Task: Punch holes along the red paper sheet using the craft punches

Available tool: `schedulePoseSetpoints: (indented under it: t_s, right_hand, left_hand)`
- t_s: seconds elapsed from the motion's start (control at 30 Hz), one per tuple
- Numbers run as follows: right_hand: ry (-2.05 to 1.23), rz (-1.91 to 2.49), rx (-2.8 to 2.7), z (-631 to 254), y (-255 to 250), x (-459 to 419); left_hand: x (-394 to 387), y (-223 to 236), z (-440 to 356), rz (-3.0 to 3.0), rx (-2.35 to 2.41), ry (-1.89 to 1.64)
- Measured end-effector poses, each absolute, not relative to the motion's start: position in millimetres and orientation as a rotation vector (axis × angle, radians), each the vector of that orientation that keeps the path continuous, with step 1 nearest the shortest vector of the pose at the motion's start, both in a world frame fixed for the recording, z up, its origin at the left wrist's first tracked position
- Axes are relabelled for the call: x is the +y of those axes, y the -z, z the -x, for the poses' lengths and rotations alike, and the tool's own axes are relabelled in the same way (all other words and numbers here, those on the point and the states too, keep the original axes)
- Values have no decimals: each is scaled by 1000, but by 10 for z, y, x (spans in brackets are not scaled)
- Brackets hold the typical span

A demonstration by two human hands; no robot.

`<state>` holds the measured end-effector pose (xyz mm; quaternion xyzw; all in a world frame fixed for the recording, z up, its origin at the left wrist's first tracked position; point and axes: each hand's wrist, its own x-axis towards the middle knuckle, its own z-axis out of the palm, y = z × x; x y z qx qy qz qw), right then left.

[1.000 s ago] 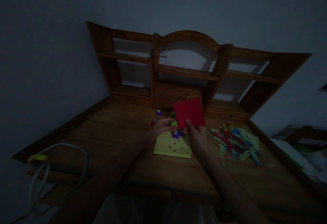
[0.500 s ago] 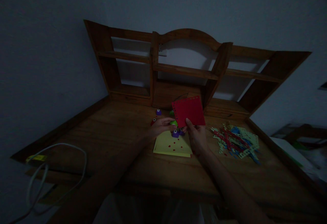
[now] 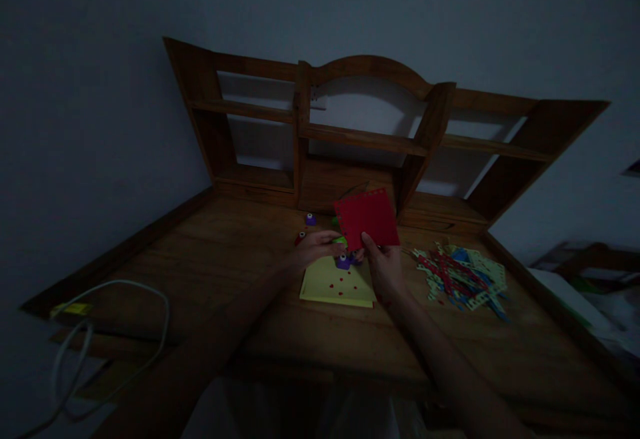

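Note:
Between its thumb and fingers my right hand [image 3: 384, 267] holds a square sheet of red paper [image 3: 369, 217], tilted up, with small cut-outs along its top and left edges. My left hand [image 3: 317, 250] is closed on a green paper punch [image 3: 340, 241] at the sheet's lower left corner. Whether the punch's slot is around the paper edge, I cannot tell. Below lies a yellow paper stack [image 3: 325, 285] with several tiny red pieces on it. A purple punch [image 3: 343, 262] sits at its top edge, another purple punch [image 3: 311, 219] behind, and a red punch [image 3: 301, 237] beside my left hand.
On the right is a heap of red, blue and pale punched paper strips [image 3: 463, 275]. A wooden shelf unit [image 3: 363, 135] stands along the back of the desk [image 3: 225, 239]. A white cable [image 3: 167, 312] loops at the front left. The room is dim.
The red paper has shifted slightly left and toward the green punch, along with my right hand. My left hand stays nearly where it was.

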<state>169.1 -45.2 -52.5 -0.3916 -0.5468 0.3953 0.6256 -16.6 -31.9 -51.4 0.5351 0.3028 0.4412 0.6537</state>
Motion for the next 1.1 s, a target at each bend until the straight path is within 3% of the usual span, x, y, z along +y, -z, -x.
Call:
schedulePoseSetpoints:
  t_s: [0.67, 1.1]
  right_hand:
    - [-980, 926, -1333, -1675, 582, -448]
    - [-948, 947, -1381, -1673, 563, -481]
  left_hand:
    - [-413, 422, 121, -1196, 523, -974]
    - [-347, 429, 165, -1245, 653, -1000]
